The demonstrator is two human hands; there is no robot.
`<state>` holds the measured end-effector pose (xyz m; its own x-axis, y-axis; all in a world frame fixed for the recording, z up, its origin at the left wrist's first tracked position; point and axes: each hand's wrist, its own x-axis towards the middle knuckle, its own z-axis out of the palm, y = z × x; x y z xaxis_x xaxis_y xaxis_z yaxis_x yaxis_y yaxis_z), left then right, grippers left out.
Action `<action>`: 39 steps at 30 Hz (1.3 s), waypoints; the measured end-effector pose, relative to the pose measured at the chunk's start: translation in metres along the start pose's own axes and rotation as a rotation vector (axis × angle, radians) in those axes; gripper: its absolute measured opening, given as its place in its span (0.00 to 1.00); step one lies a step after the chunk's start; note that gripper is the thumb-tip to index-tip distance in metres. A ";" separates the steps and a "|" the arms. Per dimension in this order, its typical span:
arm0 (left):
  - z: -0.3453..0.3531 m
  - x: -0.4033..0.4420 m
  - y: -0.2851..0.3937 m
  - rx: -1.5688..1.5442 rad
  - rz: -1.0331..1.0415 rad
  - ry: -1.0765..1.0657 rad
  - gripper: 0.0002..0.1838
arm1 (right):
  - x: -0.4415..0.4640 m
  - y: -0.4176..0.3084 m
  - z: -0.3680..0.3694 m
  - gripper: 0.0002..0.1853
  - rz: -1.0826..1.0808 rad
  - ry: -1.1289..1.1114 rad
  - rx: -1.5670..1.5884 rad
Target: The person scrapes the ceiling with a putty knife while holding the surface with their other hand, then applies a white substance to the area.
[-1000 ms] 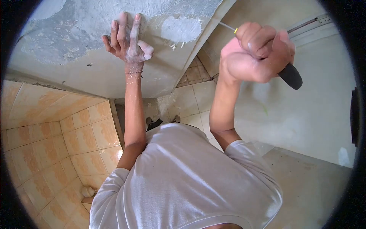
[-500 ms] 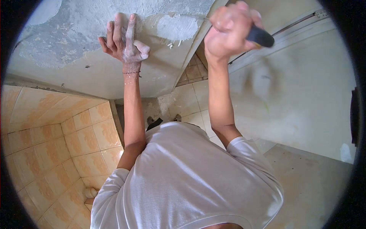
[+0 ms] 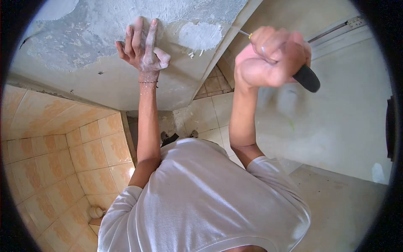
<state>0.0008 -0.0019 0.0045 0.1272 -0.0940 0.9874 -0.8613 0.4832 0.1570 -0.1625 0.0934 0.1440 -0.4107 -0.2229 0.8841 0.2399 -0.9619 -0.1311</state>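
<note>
My left hand (image 3: 145, 50), dusted white, rests on the wall (image 3: 121, 88) with its fingers stretched out and nothing held. Beside it, to the right, lies a rough white patch (image 3: 200, 35) with ragged lower edges. Raised near the wall's right edge, my right hand (image 3: 268, 59) is closed round a screwdriver (image 3: 308, 80). Its black handle end sticks out behind the fist, and a thin metal shaft with a yellow collar points left toward the wall. The shaft's tip is too faint to make out, so I cannot tell whether it touches the wall.
Orange-patterned tiles (image 3: 94, 153) cover the lower-left walls, with a small pale object (image 3: 96, 212) on a ledge there. A pale door-like panel (image 3: 336, 122) stands on the right, with a metal strip (image 3: 331, 31) above. Light floor tiles (image 3: 199, 115) show below.
My right hand has moved slightly right and down with the screwdriver, and more of the shaft shows. My left hand stays spread on the wall; the view has shifted a little.
</note>
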 end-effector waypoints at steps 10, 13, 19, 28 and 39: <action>0.000 -0.001 0.000 -0.019 0.002 -0.005 0.29 | -0.007 0.001 0.016 0.14 -0.117 0.125 -0.257; 0.001 -0.001 0.000 -0.009 -0.010 -0.013 0.30 | -0.025 0.044 -0.022 0.11 -0.148 -0.038 -0.699; 0.002 -0.001 0.000 -0.017 0.005 0.012 0.31 | -0.008 0.011 0.011 0.11 -0.129 0.116 -0.299; 0.001 -0.002 -0.001 -0.008 -0.008 -0.012 0.31 | -0.011 0.015 0.001 0.13 0.020 0.112 -0.022; 0.002 0.000 -0.001 -0.012 0.024 0.025 0.37 | 0.000 0.050 -0.002 0.13 -0.665 -0.033 -0.604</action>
<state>0.0007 -0.0039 0.0047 0.1189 -0.0611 0.9910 -0.8585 0.4952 0.1336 -0.1520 0.0447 0.1370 -0.2723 0.4051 0.8728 -0.5457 -0.8121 0.2067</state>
